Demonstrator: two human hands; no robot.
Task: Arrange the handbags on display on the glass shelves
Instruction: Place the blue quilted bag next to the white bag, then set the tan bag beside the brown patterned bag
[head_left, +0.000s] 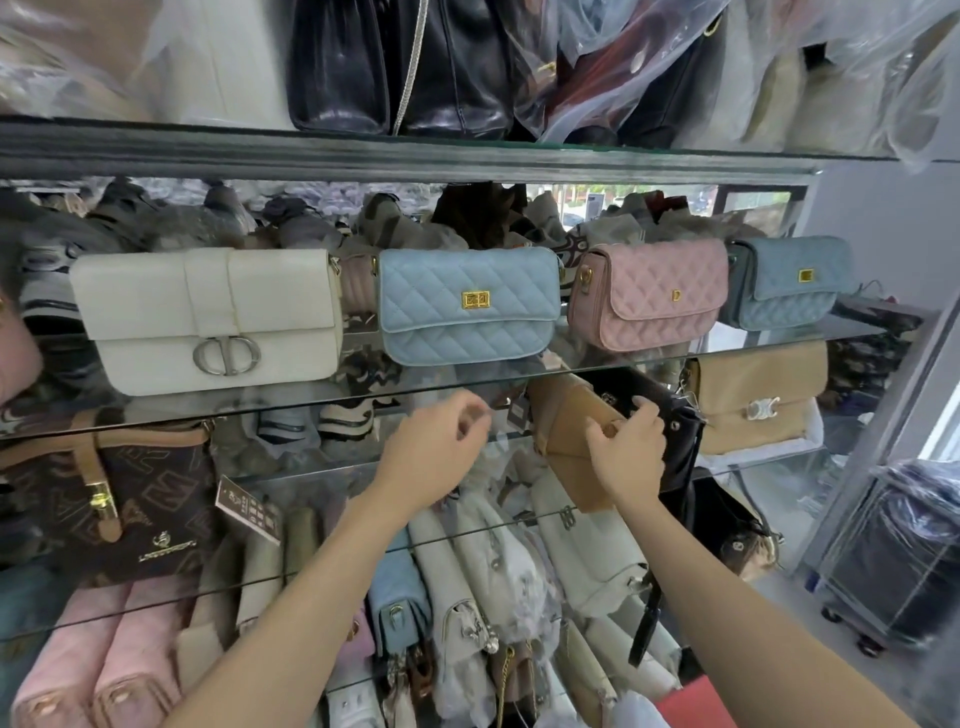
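— What have your hands got?

— My right hand (626, 447) grips the tan handbag (569, 441) at the front edge of the lower glass shelf (311, 470); my left hand (441, 441) hovers loosely curled, holding nothing.

— Best approach?

— Probably steady it with both hands and set it square, facing front.

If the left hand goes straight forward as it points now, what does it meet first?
Probably the front edge of the glass shelf just above the left hand; depth is unclear, so it may pass beneath.

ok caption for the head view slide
Right hand grips a tan handbag under the glass shelf; left hand hovers beside it.
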